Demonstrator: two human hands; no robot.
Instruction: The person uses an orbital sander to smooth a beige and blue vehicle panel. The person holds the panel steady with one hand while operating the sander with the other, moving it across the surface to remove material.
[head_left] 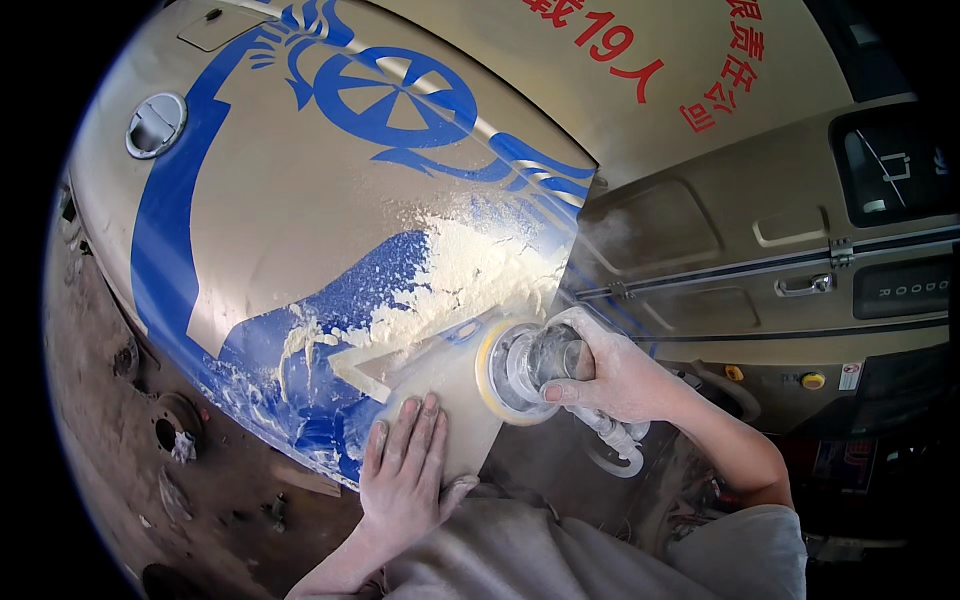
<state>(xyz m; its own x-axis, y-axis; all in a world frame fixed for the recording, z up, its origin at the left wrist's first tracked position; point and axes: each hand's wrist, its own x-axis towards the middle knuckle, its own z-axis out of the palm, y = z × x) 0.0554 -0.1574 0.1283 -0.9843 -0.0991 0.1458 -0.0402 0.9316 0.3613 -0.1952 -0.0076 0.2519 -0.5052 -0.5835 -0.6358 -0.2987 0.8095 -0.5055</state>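
My right hand [625,372] is wrapped around the body of a round orbital sander [520,372]. The sander's yellow-edged pad rests against the lower right edge of a large beige vehicle panel [265,210] with blue decals. Flat on the panel's lower edge lies my left hand [410,462], its fingers stretched out and holding nothing. Between and above the hands, pale powder [470,275] covers part of the blue decal, with a bare, sanded-looking patch beside the sander. Both hands are dusted with it. A short pale hose [615,445] hangs from the sander.
Behind the panel's right edge stands a beige vehicle side with a door handle [803,286] and a dark window [890,165]. On the brown floor at the left lie a round metal part [175,422], a crumpled clear plastic piece [173,495] and small scraps.
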